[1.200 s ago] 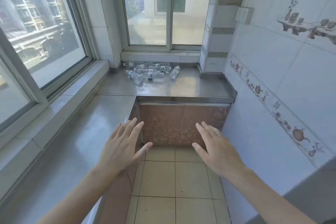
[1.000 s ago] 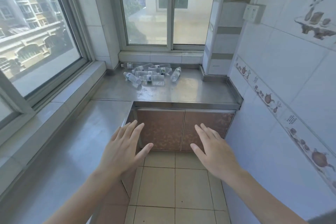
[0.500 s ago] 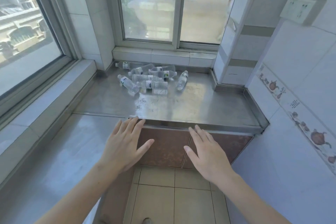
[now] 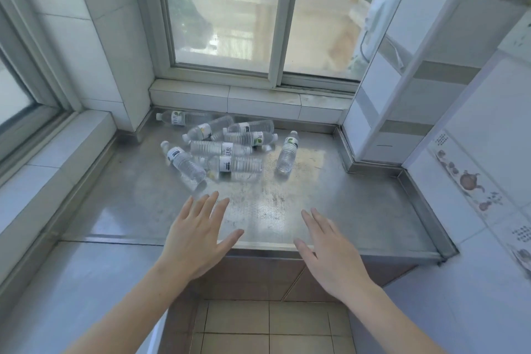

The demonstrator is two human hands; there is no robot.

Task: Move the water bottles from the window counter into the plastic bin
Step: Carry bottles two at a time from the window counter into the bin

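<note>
Several clear water bottles lie on their sides in a loose pile at the back of the steel window counter, below the window. One bottle lies apart to the right of the pile; another points toward me at the left. My left hand hovers flat and open over the counter's front edge, a short way in front of the pile. My right hand is also open, fingers spread, over the front edge further right. Neither hand touches a bottle. No plastic bin is in view.
A tiled sill and sliding window back the counter. A second counter and ledge run along the left under another window. A tiled wall and column close the right side. Brown cabinet doors and tiled floor lie below.
The view has come much closer to the counter and the bottles. Both hands, still open, now reach over the counter's front edge instead of hanging before the cabinet doors.
</note>
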